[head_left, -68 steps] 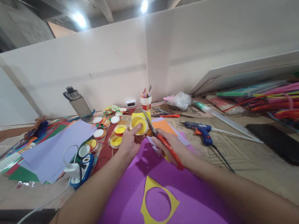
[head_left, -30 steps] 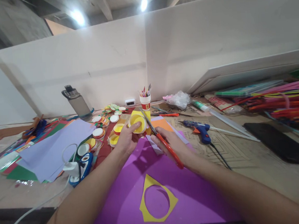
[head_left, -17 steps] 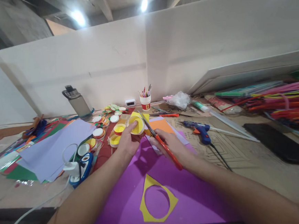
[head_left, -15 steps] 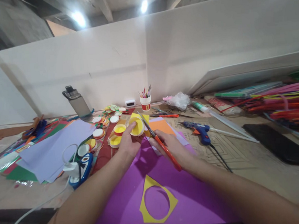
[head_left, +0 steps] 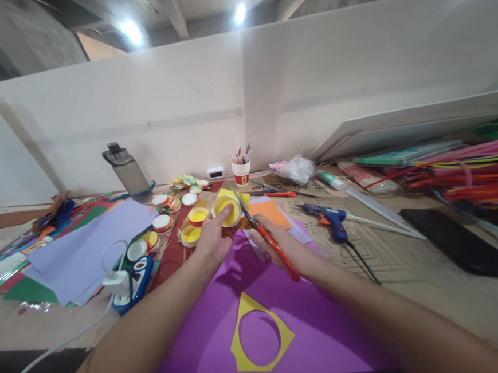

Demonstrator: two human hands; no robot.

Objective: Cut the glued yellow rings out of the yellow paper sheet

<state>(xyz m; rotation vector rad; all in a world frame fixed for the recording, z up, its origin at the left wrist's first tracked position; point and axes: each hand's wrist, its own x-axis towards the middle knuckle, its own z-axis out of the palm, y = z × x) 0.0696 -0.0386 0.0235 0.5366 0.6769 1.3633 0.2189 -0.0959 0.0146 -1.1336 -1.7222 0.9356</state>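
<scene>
My left hand [head_left: 216, 239] is closed on a shallow round white piece, cup-like with a yellow inside [head_left: 229, 211]. Yellow paper shows behind its rim. In my right hand [head_left: 274, 242] is a pair of scissors with red handles [head_left: 275, 249], blades pointing up and away, right beside the yellow-lined piece. Whether the blades touch it I cannot tell. Below both hands, a yellow paper offcut [head_left: 240, 352] with a round hole lies on a purple sheet [head_left: 330, 341]. Two similar yellow-lined rings, one a red-edged ring [head_left: 198, 216], sit left of my left hand.
A blue glue gun [head_left: 333, 221] lies to the right, near a black slab [head_left: 456, 242]. Lilac sheets [head_left: 90, 250] and a blue power strip [head_left: 134, 284] are on the left. At the back stand a bottle [head_left: 129, 173] and a paper cup of pens [head_left: 242, 174].
The view has shifted slightly. The scissors and the yellow-lined piece stay close together, the piece turned a little in my left hand.
</scene>
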